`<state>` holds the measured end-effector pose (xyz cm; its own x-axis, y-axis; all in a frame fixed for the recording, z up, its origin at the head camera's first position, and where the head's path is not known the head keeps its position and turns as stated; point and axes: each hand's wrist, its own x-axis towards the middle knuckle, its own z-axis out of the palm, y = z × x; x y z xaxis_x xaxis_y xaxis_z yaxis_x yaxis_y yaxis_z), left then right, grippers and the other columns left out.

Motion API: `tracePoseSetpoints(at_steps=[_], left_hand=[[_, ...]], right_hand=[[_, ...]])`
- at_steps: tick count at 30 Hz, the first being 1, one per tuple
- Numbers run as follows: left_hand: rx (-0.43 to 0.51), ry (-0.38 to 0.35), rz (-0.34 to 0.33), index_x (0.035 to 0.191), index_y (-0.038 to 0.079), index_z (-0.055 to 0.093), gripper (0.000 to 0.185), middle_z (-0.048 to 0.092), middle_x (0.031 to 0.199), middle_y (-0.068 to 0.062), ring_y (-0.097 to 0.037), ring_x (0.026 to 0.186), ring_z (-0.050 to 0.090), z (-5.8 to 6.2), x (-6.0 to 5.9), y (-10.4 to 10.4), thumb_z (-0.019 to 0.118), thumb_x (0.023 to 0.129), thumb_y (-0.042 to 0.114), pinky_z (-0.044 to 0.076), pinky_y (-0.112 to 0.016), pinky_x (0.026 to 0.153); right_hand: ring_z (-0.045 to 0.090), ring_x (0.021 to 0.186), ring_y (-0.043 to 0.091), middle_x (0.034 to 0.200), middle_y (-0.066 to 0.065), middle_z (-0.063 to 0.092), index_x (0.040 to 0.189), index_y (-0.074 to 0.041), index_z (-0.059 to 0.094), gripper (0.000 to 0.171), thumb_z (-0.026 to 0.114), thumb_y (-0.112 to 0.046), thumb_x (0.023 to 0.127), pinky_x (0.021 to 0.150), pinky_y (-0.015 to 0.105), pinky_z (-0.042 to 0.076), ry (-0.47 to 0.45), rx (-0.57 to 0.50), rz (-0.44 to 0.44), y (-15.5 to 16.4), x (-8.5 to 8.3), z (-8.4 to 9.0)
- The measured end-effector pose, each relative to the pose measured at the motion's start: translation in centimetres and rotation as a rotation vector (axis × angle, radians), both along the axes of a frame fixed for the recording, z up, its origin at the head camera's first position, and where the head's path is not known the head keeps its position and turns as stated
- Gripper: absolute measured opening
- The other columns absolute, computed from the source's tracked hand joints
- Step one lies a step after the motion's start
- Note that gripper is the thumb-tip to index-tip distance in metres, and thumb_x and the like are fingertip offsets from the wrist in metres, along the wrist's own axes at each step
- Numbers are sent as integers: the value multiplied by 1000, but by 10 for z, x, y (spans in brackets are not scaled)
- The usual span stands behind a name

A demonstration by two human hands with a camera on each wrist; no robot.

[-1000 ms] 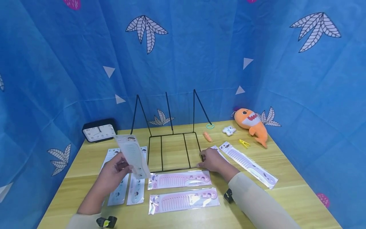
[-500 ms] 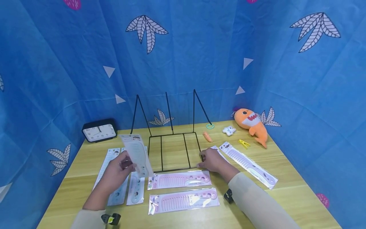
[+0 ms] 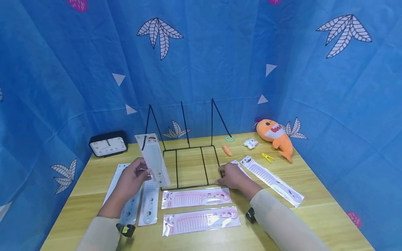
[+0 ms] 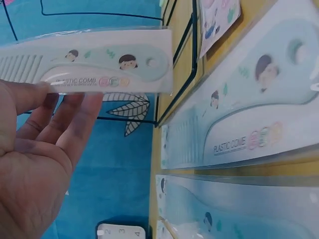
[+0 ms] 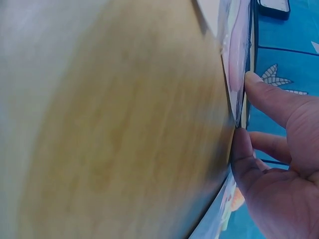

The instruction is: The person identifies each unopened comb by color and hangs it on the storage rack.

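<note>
My left hand pinches a pale green plastic comb in a clear packet along its edge, raised above the table. The packet stands nearly upright at the left side of the black wire rack; one wire crosses in front of its upper left corner. In the left wrist view, the thumb and fingers of that hand hold the comb packet from below. My right hand grips the rack's front right corner with curled fingers. Behind it, another comb packet is mostly hidden.
Two bluish comb packets lie left, two pink comb packets in front, and a purple comb packet right. Around the rack's back are a clock, carrot-like toy, star toy, yellow clip and orange plush shark.
My left hand has moved right and farther away with the comb packet, which now stands more upright and overlaps the rack's left wires. My right hand stays on the rack corner.
</note>
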<state>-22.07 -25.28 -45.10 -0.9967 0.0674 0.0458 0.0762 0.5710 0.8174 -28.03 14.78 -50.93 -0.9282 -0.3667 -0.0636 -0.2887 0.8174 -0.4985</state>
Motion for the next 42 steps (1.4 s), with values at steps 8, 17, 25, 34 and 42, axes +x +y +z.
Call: tracePoseSetpoints(at_steps=[8, 17, 25, 34, 42], left_hand=[[-5, 11, 44, 146, 19, 55, 30, 68, 143, -13, -37, 137, 67, 1, -35, -2, 54, 116, 15, 66, -39, 102], [84, -35, 91, 154, 18, 53, 37, 63, 149, -16, -38, 142, 63, 7, -72, -1, 51, 117, 17, 62, -50, 109], [131, -16, 121, 145, 14, 53, 29, 63, 150, -18, -41, 142, 63, 13, -96, 1, 53, 117, 20, 63, -50, 109], [143, 63, 117, 146, 7, 51, 31, 61, 149, -25, -43, 141, 63, 10, -111, -1, 52, 116, 14, 65, -46, 105], [146, 74, 117, 146, 6, 51, 31, 62, 147, -26, -44, 140, 63, 9, -115, 2, 52, 116, 15, 64, -44, 106]], right_hand=[[38, 63, 13, 65, -4, 41, 79, -10, 58, 38, 92, -25, 89, 57, 28, 31, 8, -6, 5, -1, 1, -2], [42, 64, 14, 68, -3, 45, 84, -11, 64, 33, 92, -29, 89, 58, 29, 35, 0, 14, 10, -2, -3, -4], [39, 64, 13, 67, -4, 42, 88, -4, 68, 35, 93, -29, 89, 58, 29, 33, 14, 14, 18, 0, -4, -4], [37, 62, 13, 64, -4, 39, 77, -11, 56, 42, 92, -27, 89, 57, 29, 31, 30, 12, 22, 0, -3, -3], [37, 60, 12, 63, -5, 39, 74, -14, 50, 47, 92, -27, 89, 56, 27, 30, 26, 10, 24, 1, -3, -3]])
